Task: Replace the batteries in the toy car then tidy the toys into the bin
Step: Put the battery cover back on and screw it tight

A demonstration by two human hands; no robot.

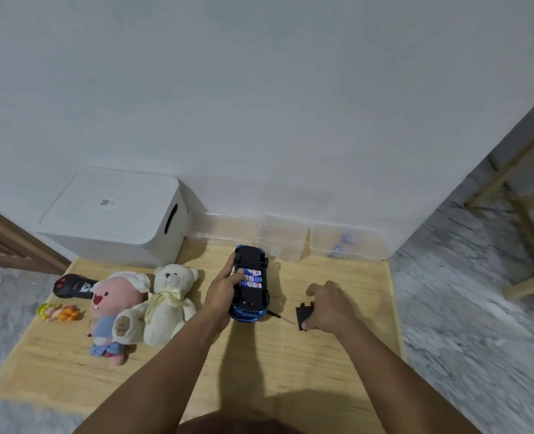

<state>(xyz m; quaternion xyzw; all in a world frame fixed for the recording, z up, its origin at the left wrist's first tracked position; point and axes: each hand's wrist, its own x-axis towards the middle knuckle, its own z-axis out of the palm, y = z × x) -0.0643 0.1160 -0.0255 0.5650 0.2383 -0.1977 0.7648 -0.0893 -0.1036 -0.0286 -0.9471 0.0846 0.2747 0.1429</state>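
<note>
1. The toy car (250, 286) lies belly-up at the middle of the frame on the wooden worktop (290, 364): blue body, black underside, battery bay uncovered, with blue-and-white batteries (252, 278) lying side by side in it.
2. My left hand (223, 288) grips the car's left side, fingers curled round it, the thumb pressing on the batteries.
3. My right hand (329, 303), right of the car, has its fingers bent down over the black battery cover (303, 313), which lies flat on the worktop; the thumb pinches its near edge.
4. A small screwdriver (280, 317) lies between the car and the cover, near the car's front.
5. Left of the car are a white teddy bear (168, 303), a pink plush (115, 311), a small yellow-orange toy (57, 312) and a black remote (71, 286).
6. The white bin (115, 217), lid on, stands at the upper left of the worktop against the wall; clear plastic boxes (347, 242) line the wall behind the car.
</note>
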